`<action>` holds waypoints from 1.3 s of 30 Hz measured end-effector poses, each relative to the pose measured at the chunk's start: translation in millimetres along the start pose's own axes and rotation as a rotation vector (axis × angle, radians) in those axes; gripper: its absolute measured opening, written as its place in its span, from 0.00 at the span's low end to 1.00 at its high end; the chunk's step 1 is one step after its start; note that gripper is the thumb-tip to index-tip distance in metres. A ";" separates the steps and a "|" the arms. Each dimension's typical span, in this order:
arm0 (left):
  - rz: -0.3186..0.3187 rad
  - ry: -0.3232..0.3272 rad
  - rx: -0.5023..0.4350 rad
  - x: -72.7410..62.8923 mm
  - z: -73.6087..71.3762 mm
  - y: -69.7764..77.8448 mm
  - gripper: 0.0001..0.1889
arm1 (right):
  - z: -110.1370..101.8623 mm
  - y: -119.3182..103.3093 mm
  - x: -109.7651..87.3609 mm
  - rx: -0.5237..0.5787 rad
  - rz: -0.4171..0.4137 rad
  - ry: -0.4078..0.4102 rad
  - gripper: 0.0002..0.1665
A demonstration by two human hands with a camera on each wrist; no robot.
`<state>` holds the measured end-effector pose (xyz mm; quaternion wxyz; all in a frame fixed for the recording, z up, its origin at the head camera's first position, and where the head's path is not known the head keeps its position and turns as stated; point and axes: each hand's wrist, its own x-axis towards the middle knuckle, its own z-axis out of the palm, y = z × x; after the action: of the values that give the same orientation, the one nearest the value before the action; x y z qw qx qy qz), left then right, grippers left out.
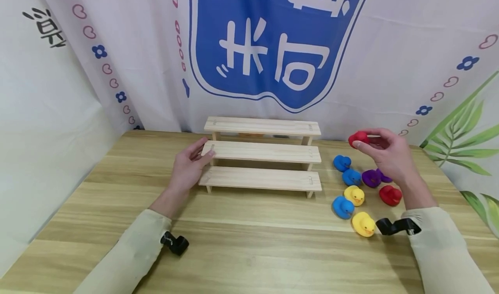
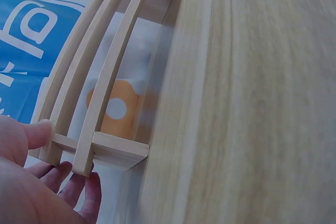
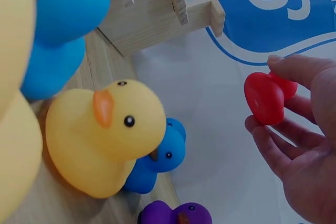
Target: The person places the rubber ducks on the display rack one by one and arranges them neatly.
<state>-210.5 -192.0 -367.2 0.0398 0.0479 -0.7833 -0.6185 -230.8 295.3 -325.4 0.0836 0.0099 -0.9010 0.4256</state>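
A three-tier wooden display stand [image 1: 261, 152] stands on the table against the backdrop. My left hand [image 1: 186, 166] grips the left end of its middle tier, thumb on top; in the left wrist view the fingers reach under the boards. At the right, my right hand [image 1: 395, 155] holds a red rubber duck [image 1: 355, 139] in the air between thumb and fingers. The right wrist view shows the underside of this red duck [image 3: 264, 99]. Below that hand, another red duck [image 1: 390, 195] sits on the table near a purple duck [image 1: 371, 178].
Blue ducks, one of them [image 1: 343, 207] near the front, stand right of the stand with a yellow duck [image 1: 364, 224] and others. A second purple duck [image 1: 383, 176] is partly hidden by my right hand. Behind the table [image 1: 249, 250] hangs a printed cloth [image 1: 156, 60].
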 end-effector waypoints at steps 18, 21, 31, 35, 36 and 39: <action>-0.026 -0.013 -0.014 -1.5 -1.9 2.7 0.35 | 4.4 -27.3 -9.4 0.024 -0.026 -0.003 0.38; -0.028 -0.021 -0.011 -1.8 -2.0 3.0 0.35 | 5.9 -30.6 -10.4 0.026 -0.031 -0.012 0.39; -0.024 -0.013 -0.013 -0.7 0.7 3.3 0.33 | 14.9 -39.4 -6.5 0.042 -0.076 -0.054 0.36; -0.045 -0.012 -0.024 0.2 0.9 3.1 0.34 | 15.0 -47.3 -5.8 0.044 -0.080 -0.052 0.37; -0.048 -0.012 -0.025 0.3 0.8 3.1 0.34 | 15.2 -49.4 -5.6 0.046 -0.079 -0.055 0.37; -0.053 -0.012 -0.023 0.6 0.1 3.3 0.34 | 16.6 -56.0 -4.7 0.047 -0.081 -0.065 0.37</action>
<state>-211.2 -191.2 -364.0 0.0190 0.0646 -0.7749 -0.6285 -223.6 246.7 -293.6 0.0710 0.0621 -0.8918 0.4425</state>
